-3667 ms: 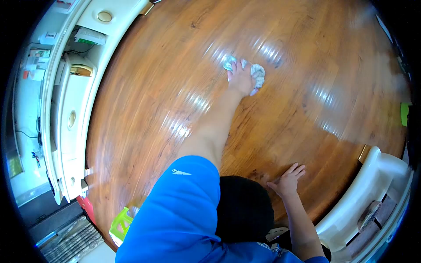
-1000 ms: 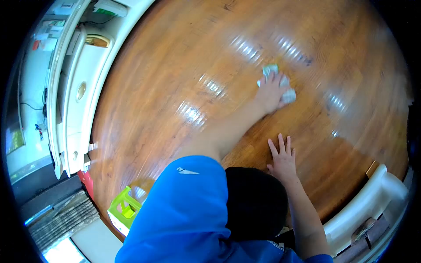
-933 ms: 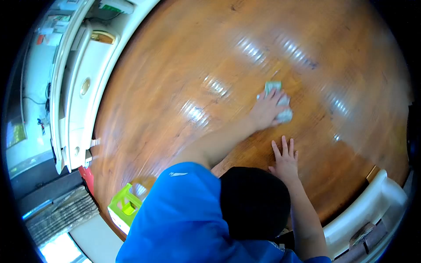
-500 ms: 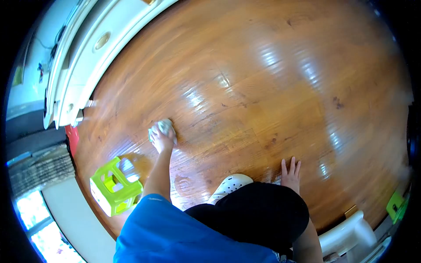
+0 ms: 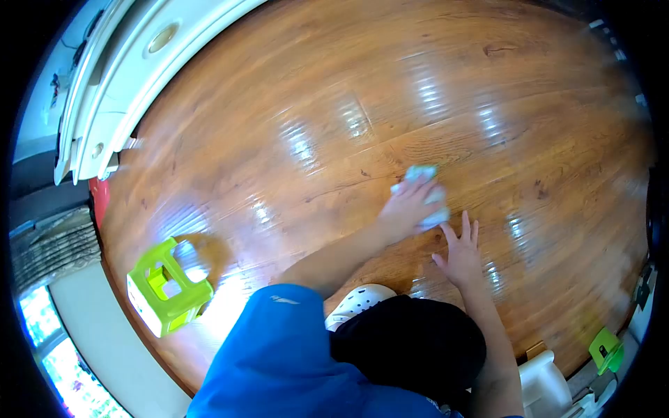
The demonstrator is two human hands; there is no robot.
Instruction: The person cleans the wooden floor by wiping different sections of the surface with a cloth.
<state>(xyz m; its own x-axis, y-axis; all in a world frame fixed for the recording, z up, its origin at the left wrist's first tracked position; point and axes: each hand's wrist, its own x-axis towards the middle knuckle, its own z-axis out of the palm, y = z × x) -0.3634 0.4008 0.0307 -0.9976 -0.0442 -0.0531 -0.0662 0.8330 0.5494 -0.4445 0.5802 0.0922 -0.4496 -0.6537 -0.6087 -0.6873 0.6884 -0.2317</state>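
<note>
My left hand (image 5: 409,207) presses a pale green and white cloth (image 5: 436,195) against the glossy wooden floor (image 5: 334,153), near the middle of the view. Motion blurs both hand and cloth a little. The cloth bunches out past the fingers on the far and right sides. Just to the right, my right hand (image 5: 461,256) is spread on the floor with its fingers apart, holding nothing. Its fingertips are close to the cloth's lower edge. A white clog (image 5: 360,301) with holes shows below, beside my bent knee in black.
A green and white plastic stool (image 5: 171,289) is on the floor at left. White drawers (image 5: 132,83) line the upper left. At lower right are a white plastic object (image 5: 547,386) and a small green item (image 5: 606,350). Light glares off the floor.
My left hand has swept the cloth from the left across to the right. My right hand has shifted slightly up the floor, and the two hands are now close together.
</note>
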